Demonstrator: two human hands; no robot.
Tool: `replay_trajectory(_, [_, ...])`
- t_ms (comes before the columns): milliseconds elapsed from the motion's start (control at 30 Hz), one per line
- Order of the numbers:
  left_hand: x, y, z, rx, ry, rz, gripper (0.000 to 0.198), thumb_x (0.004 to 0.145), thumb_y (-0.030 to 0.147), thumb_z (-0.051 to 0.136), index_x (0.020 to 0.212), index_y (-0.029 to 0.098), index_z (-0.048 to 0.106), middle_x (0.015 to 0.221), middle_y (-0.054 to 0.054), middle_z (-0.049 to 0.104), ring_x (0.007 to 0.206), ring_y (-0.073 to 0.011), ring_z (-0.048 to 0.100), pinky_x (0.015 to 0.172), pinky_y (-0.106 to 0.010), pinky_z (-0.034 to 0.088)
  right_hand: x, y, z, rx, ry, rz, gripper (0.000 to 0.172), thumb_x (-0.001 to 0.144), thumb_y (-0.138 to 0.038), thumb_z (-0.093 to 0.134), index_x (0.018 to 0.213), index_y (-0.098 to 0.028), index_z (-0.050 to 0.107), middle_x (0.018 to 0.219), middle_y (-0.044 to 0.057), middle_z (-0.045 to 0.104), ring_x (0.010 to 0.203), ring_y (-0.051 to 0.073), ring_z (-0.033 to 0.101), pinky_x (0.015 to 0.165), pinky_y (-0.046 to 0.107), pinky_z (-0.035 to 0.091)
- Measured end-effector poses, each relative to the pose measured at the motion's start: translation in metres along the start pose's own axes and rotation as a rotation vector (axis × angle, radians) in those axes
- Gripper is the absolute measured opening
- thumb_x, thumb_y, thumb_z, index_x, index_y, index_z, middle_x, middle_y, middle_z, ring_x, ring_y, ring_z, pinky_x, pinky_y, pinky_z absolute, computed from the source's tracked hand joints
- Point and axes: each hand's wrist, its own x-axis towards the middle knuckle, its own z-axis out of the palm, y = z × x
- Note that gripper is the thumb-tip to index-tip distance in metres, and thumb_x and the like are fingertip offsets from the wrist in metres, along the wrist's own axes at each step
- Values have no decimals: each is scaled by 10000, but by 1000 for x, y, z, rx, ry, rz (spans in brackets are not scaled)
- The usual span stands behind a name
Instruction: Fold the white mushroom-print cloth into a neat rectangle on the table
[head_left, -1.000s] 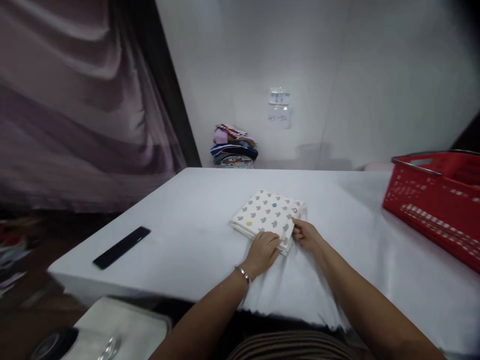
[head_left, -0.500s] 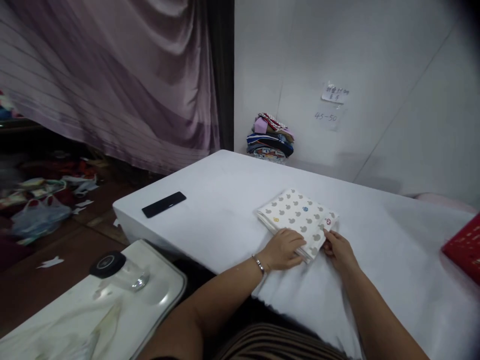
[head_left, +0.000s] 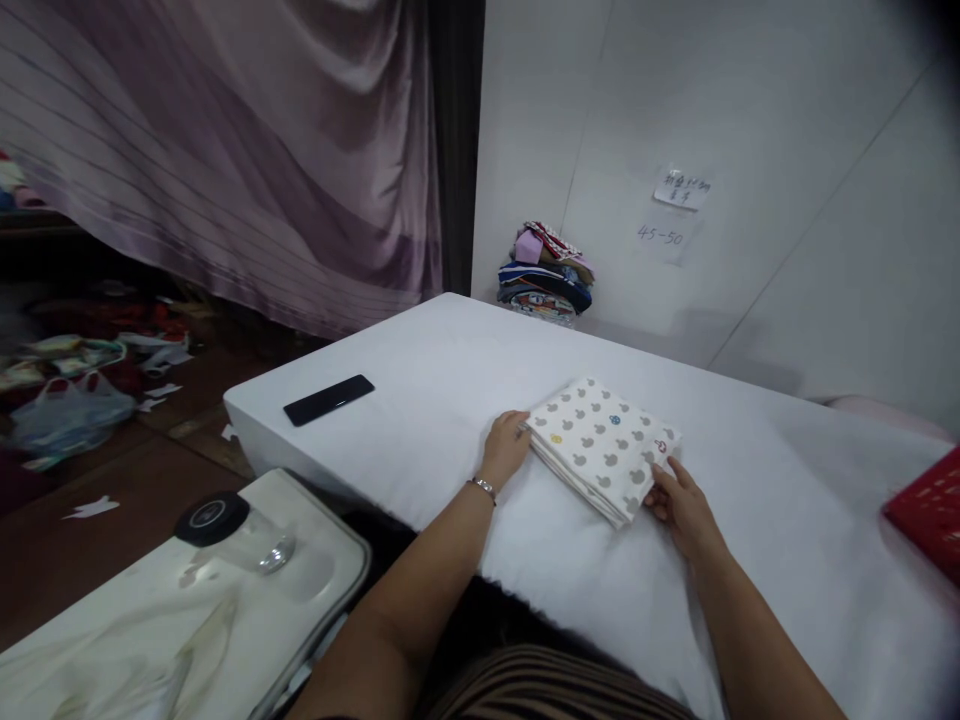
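Note:
A folded white cloth [head_left: 600, 440] printed with grey apple shapes and a few coloured ones lies flat in layers on the white-covered table [head_left: 420, 400]. At its left corner my left hand [head_left: 505, 446], with a bracelet at the wrist, has its fingers closed on the edge. My right hand [head_left: 684, 508] pinches the right edge, thumb on top and the other fingers curled below. The fingertips of the left hand are partly hidden by the corner.
A black phone [head_left: 328, 400] lies on the table's left. On a lower white surface [head_left: 300, 520] a black-lidded clear jar [head_left: 247, 535] lies tipped over. Folded clothes [head_left: 545, 275] are stacked by the wall; a red object [head_left: 930, 515] is at far right.
My left hand has moved from the cloth's near edge, where it lay over the top, out to the left corner. My right hand stays at the right edge.

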Motion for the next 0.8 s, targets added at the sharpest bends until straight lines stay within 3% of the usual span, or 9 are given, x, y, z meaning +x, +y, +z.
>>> replay_trajectory(100, [6,3,-1,37,-30,1,274,791,116,540,1004,233,668,1053,-36,654,988,-196,596,905,-369,485,0,2,1,-37,-32,-48,868,615,-397,776,1367,-234,374,479,-69,545,403,106,483,319,154,272])
replay_trajectory(300, [12,-1,-5,120,-15,-55,219,853,147,489,941,230,671,934,-30,683,873,-192,620,794,-341,493,0,4,4,-74,33,-113,903,567,-383,779,1362,-210,388,427,-100,487,358,90,405,325,167,266])
replay_trajectory(433, [6,-4,-4,49,-55,7,213,833,145,523,982,222,654,972,-25,668,856,-162,618,809,-310,494,-1,2,3,-210,58,-122,865,609,-420,732,1370,-194,388,499,-71,532,399,114,452,352,201,307])
replay_trajectory(500, [3,-5,-4,0,-56,22,294,809,116,532,1066,223,626,1063,-28,643,909,-152,609,845,-297,492,-5,0,2,-400,140,-252,764,658,-438,691,1338,-196,441,665,-13,614,529,146,544,430,233,394])
replay_trajectory(600, [2,-6,-2,-49,-55,16,438,768,53,525,1169,221,580,1163,-37,600,982,-145,588,886,-278,480,-18,-6,5,-706,200,-611,584,771,-444,584,1296,-203,495,1000,77,632,845,219,601,591,297,478])
replay_trajectory(700, [4,-7,0,-80,-63,-29,434,777,69,526,1184,211,577,1153,-43,605,954,-144,589,888,-281,479,-34,-6,9,-858,-12,-913,455,844,-407,528,1257,-215,524,1126,102,608,1016,253,568,728,362,504])
replay_trajectory(800, [8,-8,0,-94,-66,-94,362,807,127,530,1153,209,603,1084,-38,637,895,-147,597,868,-288,482,-44,1,13,-1005,-222,-1082,366,845,-377,563,1181,-234,582,1134,93,619,1049,261,563,873,421,472])
